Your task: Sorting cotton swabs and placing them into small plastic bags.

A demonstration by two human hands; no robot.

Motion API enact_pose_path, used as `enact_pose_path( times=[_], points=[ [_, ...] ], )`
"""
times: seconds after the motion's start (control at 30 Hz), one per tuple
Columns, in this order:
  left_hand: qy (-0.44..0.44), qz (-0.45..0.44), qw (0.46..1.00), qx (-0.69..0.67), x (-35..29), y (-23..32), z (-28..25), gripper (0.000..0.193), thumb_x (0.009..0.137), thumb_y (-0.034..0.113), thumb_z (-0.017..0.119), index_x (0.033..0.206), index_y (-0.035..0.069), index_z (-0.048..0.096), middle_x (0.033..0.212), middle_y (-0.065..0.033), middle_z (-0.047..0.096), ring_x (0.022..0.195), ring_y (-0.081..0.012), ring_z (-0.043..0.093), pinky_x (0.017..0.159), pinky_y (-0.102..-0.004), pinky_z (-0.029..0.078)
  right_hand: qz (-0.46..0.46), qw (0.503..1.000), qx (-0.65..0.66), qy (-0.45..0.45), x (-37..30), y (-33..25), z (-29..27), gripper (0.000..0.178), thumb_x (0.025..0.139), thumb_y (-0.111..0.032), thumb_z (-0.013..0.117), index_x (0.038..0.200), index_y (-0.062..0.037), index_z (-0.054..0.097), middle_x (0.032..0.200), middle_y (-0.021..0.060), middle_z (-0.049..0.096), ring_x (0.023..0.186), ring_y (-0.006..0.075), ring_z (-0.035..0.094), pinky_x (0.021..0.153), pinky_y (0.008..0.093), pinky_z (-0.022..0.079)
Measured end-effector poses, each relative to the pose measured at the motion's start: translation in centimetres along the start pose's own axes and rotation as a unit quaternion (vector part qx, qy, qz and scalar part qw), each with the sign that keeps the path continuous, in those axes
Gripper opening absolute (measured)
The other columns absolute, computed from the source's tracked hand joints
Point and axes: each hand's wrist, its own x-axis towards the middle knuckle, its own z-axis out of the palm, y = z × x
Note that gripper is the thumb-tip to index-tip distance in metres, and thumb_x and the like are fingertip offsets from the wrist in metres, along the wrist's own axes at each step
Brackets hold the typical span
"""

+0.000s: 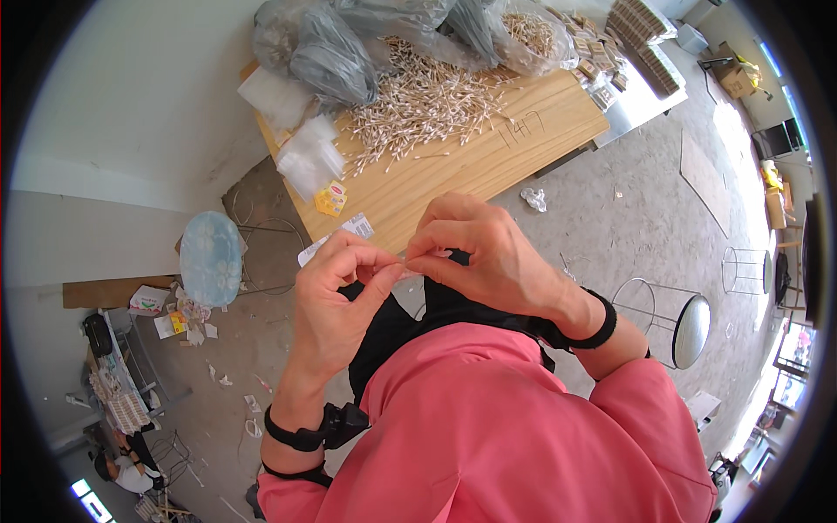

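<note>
My left hand (336, 301) and my right hand (484, 253) meet fingertip to fingertip over my lap, just off the near edge of the wooden table (532, 157). Both are closed in a pinch. Something small and pale shows between the fingertips, mostly hidden by them. Behind my left hand, a white printed slip (353, 228) lies at the table's edge. Farther back are small yellow cards (331, 199), flat clear plastic bags (311, 159) and a big loose heap of cotton swabs (427, 105).
Grey plastic sacks (336, 57) stand along the table's back. Packed bundles (641, 26) sit at the far right. A blue-covered stool (211, 259) is to my left, a round metal-legged stool (690, 331) to my right. Crumpled plastic (534, 200) and paper scraps litter the floor.
</note>
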Motion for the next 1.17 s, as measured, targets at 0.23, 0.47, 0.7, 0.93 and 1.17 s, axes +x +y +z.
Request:
enact_pose_path(
  times=[0.23, 0.47, 0.7, 0.93, 1.17],
  points=[
    [0.020, -0.033, 0.999, -0.002, 0.0, -2.1, -0.1, 0.006, 0.084, 0.003, 0.075, 0.085, 0.000, 0.070, 0.083, -0.0016, 0.061, 0.073, -0.0095, 0.053, 0.067, -0.0244, 0.041, -0.052, 0.998, -0.028, -0.020, 0.3, 2.7, 0.4, 0.008, 0.083, -0.006, 0.073, 0.087, -0.0021, 0.069, 0.084, 0.0096, 0.062, 0.079, 0.0279, 0.061, 0.068, 0.0372, 0.049],
    [0.027, -0.009, 0.997, 0.070, 0.5, -6.9, 2.1, 0.013, 0.075, 0.000, 0.080, 0.072, 0.001, 0.067, 0.071, -0.0034, 0.058, 0.068, -0.0120, 0.055, 0.063, -0.0278, 0.043, -0.030, 0.999, -0.025, -0.023, -1.9, 7.7, 1.6, 0.010, 0.084, -0.011, 0.072, 0.086, -0.0027, 0.066, 0.084, 0.0104, 0.060, 0.079, 0.0295, 0.061, 0.069, 0.0379, 0.050],
    [0.100, -0.191, 0.958, -0.187, -0.1, -13.8, 3.7, 0.011, 0.097, 0.011, 0.066, 0.103, 0.003, 0.062, 0.091, -0.0004, 0.062, 0.077, -0.0086, 0.059, 0.072, -0.0215, 0.048, 0.188, 0.970, 0.049, 0.146, -4.7, 13.8, -2.3, 0.014, 0.094, -0.013, 0.064, 0.092, -0.0002, 0.060, 0.079, 0.0114, 0.063, 0.070, 0.0221, 0.065, 0.060, 0.0340, 0.052],
    [0.119, -0.339, 0.911, -0.205, -3.0, -18.7, 4.2, 0.011, 0.100, 0.013, 0.061, 0.104, 0.002, 0.065, 0.091, -0.0035, 0.067, 0.076, -0.0099, 0.062, 0.072, -0.0222, 0.050, 0.301, 0.778, 0.008, 0.552, -4.0, 28.2, -18.2, 0.028, 0.099, -0.022, 0.061, 0.095, 0.0050, 0.058, 0.070, 0.0096, 0.067, 0.057, 0.0140, 0.065, 0.049, 0.0285, 0.052],
    [0.073, -0.301, 0.920, -0.239, 1.4, -18.9, 5.2, 0.017, 0.100, 0.014, 0.062, 0.106, -0.001, 0.064, 0.092, -0.0062, 0.068, 0.082, -0.0111, 0.064, 0.078, -0.0245, 0.051, 0.296, 0.818, 0.158, 0.467, 2.6, 43.6, -43.6, 0.032, 0.103, -0.033, 0.051, 0.094, -0.0046, 0.062, 0.089, 0.0136, 0.070, 0.083, 0.0168, 0.069, 0.081, 0.0347, 0.059]
  ],
)
